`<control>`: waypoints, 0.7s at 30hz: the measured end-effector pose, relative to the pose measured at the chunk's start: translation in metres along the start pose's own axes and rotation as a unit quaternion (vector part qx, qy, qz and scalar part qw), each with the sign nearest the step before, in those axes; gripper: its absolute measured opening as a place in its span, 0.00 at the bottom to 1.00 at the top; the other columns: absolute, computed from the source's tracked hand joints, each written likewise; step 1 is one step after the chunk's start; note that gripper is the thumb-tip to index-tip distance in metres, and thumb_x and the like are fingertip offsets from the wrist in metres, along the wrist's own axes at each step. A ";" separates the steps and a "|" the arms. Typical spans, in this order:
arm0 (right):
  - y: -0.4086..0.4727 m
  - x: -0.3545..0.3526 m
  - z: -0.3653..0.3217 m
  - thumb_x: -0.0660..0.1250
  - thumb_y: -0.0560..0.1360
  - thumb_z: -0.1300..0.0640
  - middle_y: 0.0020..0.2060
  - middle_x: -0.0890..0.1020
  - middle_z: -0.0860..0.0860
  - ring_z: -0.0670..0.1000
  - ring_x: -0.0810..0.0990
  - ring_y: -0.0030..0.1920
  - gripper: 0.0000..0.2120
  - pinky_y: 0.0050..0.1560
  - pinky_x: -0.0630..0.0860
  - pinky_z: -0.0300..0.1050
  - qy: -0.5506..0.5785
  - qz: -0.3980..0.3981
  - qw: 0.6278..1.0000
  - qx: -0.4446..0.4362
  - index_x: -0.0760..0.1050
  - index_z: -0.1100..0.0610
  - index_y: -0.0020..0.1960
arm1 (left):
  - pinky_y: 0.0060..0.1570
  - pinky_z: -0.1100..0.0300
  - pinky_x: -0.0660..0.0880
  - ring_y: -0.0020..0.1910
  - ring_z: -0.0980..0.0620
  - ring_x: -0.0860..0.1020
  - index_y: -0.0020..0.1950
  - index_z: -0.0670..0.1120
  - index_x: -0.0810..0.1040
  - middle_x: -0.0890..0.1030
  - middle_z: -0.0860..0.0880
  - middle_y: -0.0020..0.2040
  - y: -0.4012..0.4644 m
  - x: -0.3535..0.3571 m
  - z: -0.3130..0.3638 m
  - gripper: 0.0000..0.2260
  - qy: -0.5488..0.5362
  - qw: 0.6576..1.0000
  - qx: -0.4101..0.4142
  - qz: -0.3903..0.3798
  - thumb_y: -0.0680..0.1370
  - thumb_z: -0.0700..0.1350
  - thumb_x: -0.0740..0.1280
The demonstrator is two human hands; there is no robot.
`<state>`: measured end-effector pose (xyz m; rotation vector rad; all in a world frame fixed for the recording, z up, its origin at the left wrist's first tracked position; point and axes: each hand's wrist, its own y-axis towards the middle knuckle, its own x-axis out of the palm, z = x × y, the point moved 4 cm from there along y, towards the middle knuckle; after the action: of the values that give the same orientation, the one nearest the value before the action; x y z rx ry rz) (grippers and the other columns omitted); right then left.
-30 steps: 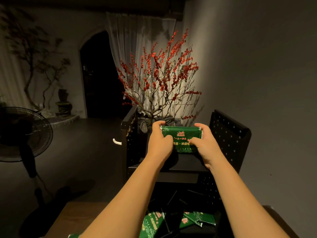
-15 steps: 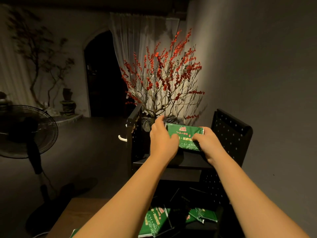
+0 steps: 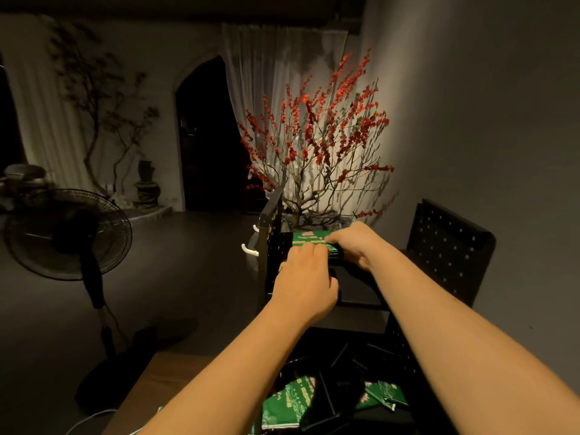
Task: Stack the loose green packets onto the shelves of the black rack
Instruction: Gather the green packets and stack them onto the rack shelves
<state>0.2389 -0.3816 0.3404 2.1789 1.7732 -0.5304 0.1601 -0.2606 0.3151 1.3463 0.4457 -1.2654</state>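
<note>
A stack of green packets (image 3: 309, 240) lies flat at the back of the black rack's top shelf (image 3: 361, 291). My right hand (image 3: 354, 243) lies over the stack's right end, fingers curled on its top and front edge. My left hand (image 3: 306, 284) is just in front of the stack, its fingertips at the near edge; I cannot see whether they grip it. Loose green packets (image 3: 290, 403) lie on the rack's lower level, with more packets (image 3: 384, 397) to the right.
The rack's perforated black side panel (image 3: 448, 249) rises on the right, its left post (image 3: 270, 221) with white hooks on the left. Red-blossom branches (image 3: 317, 142) stand behind the rack. A standing fan (image 3: 67, 233) is at the left, a wooden surface (image 3: 157, 387) below.
The packets went from upright in both hands to lying flat on the top shelf. Both hands dropped with them, and the left hand slid back towards me.
</note>
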 end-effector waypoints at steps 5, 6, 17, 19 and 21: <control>0.001 0.019 -0.008 0.66 0.76 0.61 0.36 0.74 0.56 0.53 0.72 0.35 0.07 0.33 0.67 0.45 -0.049 -0.001 0.999 -0.013 0.70 0.61 0.41 | 0.58 0.48 0.71 0.62 0.42 0.69 0.65 0.44 0.68 0.70 0.43 0.65 0.005 0.002 -0.012 0.18 -0.002 0.995 -0.062 -0.074 0.80 0.52 0.60; 0.001 0.020 -0.008 0.65 0.76 0.61 0.35 0.73 0.56 0.53 0.70 0.34 0.08 0.32 0.65 0.45 -0.061 0.000 0.998 -0.010 0.69 0.61 0.39 | 0.57 0.48 0.71 0.63 0.41 0.70 0.66 0.43 0.68 0.69 0.43 0.65 0.006 0.003 -0.014 0.19 -0.002 0.993 -0.076 -0.088 0.80 0.53 0.60; 0.015 0.011 0.006 0.55 0.74 0.71 0.35 0.65 0.59 0.56 0.71 0.39 0.06 0.41 0.68 0.49 0.021 0.028 0.999 0.017 0.68 0.64 0.42 | 0.59 0.46 0.72 0.62 0.41 0.72 0.69 0.43 0.67 0.66 0.44 0.67 0.024 0.010 -0.022 0.21 -0.034 0.984 -0.127 -0.123 0.81 0.54 0.60; 0.016 0.008 0.009 0.55 0.74 0.70 0.35 0.67 0.58 0.55 0.68 0.37 0.08 0.40 0.69 0.48 0.070 0.020 0.997 0.034 0.71 0.64 0.47 | 0.60 0.46 0.72 0.62 0.41 0.72 0.69 0.43 0.67 0.65 0.44 0.67 0.024 0.012 -0.023 0.21 -0.030 0.983 -0.123 -0.129 0.81 0.54 0.59; 0.012 0.004 0.012 0.55 0.76 0.70 0.39 0.70 0.58 0.56 0.70 0.40 0.11 0.42 0.73 0.47 0.084 0.012 0.996 0.041 0.73 0.60 0.51 | 0.60 0.47 0.73 0.62 0.42 0.72 0.69 0.43 0.67 0.65 0.44 0.67 0.023 0.013 -0.023 0.20 -0.029 0.983 -0.120 -0.135 0.81 0.53 0.59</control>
<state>0.2505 -0.3864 0.3275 2.3597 1.8356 -0.4325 0.1931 -0.2513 0.3090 1.0669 0.7358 -1.4175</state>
